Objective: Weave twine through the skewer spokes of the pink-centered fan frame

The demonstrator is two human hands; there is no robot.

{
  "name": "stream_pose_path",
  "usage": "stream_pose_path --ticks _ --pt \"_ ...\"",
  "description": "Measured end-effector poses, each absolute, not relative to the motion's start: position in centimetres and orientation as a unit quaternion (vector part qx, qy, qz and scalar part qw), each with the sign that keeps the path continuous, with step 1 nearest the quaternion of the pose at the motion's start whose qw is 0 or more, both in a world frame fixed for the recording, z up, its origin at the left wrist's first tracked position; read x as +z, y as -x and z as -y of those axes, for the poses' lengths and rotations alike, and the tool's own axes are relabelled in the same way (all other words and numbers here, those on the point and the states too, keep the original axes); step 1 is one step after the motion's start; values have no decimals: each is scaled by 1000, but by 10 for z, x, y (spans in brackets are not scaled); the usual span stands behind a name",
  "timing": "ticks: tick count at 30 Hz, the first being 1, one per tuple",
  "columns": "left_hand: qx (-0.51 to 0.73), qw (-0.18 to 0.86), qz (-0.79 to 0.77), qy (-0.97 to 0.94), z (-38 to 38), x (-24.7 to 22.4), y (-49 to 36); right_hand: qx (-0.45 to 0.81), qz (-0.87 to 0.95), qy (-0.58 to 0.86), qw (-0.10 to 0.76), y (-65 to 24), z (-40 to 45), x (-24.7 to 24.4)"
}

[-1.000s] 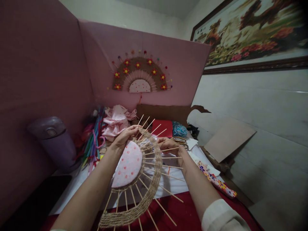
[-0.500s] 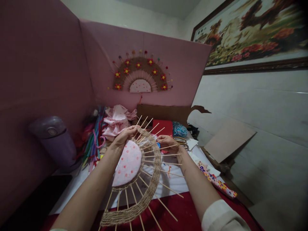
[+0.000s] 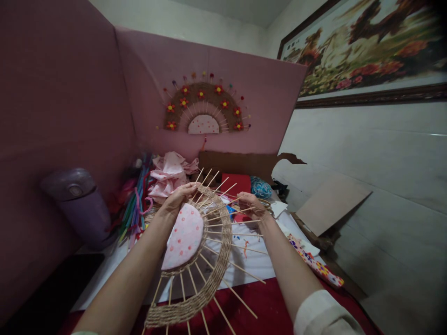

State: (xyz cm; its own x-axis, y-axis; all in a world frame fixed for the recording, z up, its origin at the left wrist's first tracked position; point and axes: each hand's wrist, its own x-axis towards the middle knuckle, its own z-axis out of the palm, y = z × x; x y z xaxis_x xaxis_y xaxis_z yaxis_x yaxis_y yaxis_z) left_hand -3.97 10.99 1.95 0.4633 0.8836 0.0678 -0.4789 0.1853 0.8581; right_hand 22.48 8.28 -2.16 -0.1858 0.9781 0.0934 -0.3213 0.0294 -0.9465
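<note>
A half-round woven fan [image 3: 227, 237] is held up on its side. Brown twine is woven in a band across thin wooden sticks [image 3: 240, 302] that radiate outward, and a half-disc of white cloth with pinkish-red dots [image 3: 183, 237] covers its centre. My left hand [image 3: 183, 195] is closed on the fan's upper end, fingers pinching the band. At the fan's right side, my right hand [image 3: 251, 204] is closed, its fingertips together by the tip of one stick. Whatever those fingertips pinch is too small to make out.
A finished flower-decorated fan [image 3: 200, 95] hangs on the pink panel [image 3: 150, 70]. Behind my hands lie crumpled pink cloth [image 3: 172, 172], a red box [image 3: 236, 184] and blue yarn [image 3: 260, 187]. A purple tumbler [image 3: 82, 204] and coloured pipe cleaners [image 3: 134, 209] stand left; flowered material [image 3: 314, 263] lies right.
My right hand has moved a little to the right, away from the woven band toward the stick tips. The fan has shifted slightly left, with my left hand still on it.
</note>
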Motion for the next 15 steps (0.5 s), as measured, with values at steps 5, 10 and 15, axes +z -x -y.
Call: stream_pose_path --ticks 5,10,15 --pt "475 726 -237 -438 -112 19 42 629 490 346 495 -231 -81 -22" --pt "473 706 -263 -456 -114 16 43 625 479 328 522 -235 -79 -22" --pt "462 703 -264 -473 -114 14 41 606 465 322 560 -237 -81 -25"
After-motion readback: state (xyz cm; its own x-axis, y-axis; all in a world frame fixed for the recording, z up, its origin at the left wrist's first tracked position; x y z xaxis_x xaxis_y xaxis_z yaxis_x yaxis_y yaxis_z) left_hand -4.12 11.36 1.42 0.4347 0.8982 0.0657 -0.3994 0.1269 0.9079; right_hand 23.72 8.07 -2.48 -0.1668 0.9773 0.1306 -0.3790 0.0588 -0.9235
